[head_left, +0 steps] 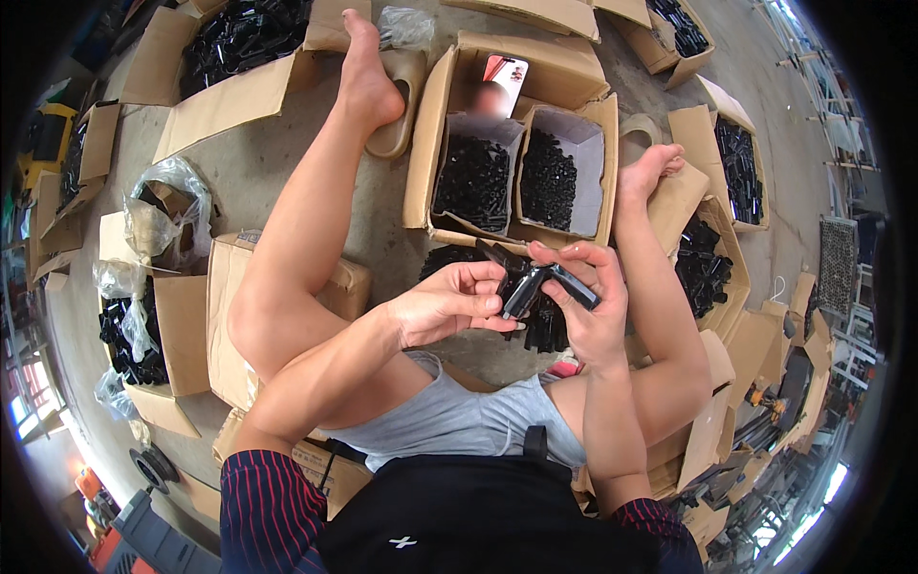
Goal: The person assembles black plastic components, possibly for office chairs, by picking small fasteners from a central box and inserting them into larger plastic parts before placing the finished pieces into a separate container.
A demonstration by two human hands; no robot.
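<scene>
Close together over my lap, both hands work on glossy black plastic pieces. My left hand (448, 304) pinches one elongated black plastic piece (521, 292) between thumb and fingers. In my right hand (598, 311), another narrow black plastic piece (574, 286) lies between thumb and curled fingers. The inner ends of the two pieces meet or overlap; whether they are joined, I cannot tell. Below and behind my hands is a pile of similar black pieces (545, 330), partly hidden. Just beyond stands a cardboard box (417, 182) holding two grey-lined trays of small black parts (547, 177).
A phone (514, 77) leans inside the box's far side. My bare legs stretch along both sides of it. Open cartons of black parts stand at the far left (225, 100), left (182, 330) and right (746, 177). Sandals (409, 81) lie near my feet.
</scene>
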